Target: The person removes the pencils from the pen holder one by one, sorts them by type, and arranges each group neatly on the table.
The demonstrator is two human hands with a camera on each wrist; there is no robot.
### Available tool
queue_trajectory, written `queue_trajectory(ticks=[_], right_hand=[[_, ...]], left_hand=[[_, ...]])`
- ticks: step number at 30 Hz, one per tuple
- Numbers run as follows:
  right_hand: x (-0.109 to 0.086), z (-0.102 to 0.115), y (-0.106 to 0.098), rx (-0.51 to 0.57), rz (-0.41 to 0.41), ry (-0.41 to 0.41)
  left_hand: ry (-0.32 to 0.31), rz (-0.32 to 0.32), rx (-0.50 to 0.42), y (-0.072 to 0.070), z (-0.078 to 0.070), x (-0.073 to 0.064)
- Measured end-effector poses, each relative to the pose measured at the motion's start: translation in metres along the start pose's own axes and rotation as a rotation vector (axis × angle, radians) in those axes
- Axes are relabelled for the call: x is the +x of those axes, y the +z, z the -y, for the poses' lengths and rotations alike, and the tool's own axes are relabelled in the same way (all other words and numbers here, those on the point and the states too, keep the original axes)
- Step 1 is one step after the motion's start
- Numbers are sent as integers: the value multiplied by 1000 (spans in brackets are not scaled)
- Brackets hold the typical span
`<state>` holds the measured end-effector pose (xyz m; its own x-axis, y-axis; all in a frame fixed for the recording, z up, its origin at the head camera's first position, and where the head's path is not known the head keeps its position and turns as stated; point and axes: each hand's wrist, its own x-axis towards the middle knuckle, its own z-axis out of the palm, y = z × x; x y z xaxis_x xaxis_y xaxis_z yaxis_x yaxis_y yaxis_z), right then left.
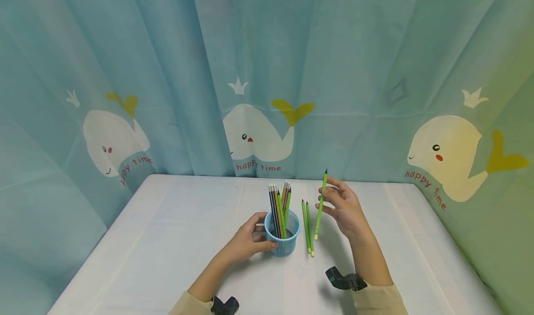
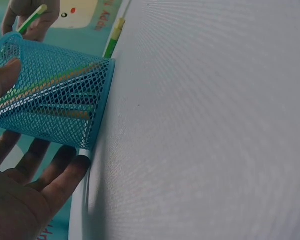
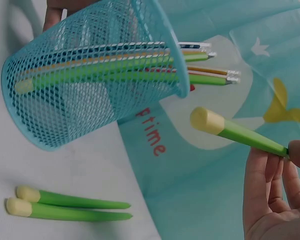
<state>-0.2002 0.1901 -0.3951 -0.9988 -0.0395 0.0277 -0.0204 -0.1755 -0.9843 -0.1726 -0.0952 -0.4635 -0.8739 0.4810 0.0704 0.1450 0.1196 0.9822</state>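
Note:
A light-blue mesh pencil cup (image 1: 282, 247) stands on the table with several pencils (image 1: 280, 208) leaning in it, some dark, some green. My left hand (image 1: 247, 241) holds the cup from its left side, thumb at the front and fingers round the back. To the right of the cup, my right hand (image 1: 343, 208) pinches a green pencil (image 1: 320, 208) near its upper part. That pencil points tip up, its pale yellow end low and off to the cup's right. Two more green pencils (image 3: 75, 205) lie side by side on the table between cup and right hand.
The white table (image 1: 167, 250) reaches back to a blue curtain (image 1: 354, 74) printed with whales, which hangs along its far edge. A dark wrist camera mount (image 1: 344, 279) juts inward from the right wrist, and another (image 1: 225, 305) from the left.

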Motion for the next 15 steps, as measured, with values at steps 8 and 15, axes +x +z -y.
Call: queue_trajectory(ticks=[8, 15], right_hand=[[4, -11, -6, -13, -17, 55], [10, -22, -11, -101, -61, 97]], left_hand=[[-4, 4, 9, 0, 0, 0], [-1, 2, 18, -1, 1, 0]])
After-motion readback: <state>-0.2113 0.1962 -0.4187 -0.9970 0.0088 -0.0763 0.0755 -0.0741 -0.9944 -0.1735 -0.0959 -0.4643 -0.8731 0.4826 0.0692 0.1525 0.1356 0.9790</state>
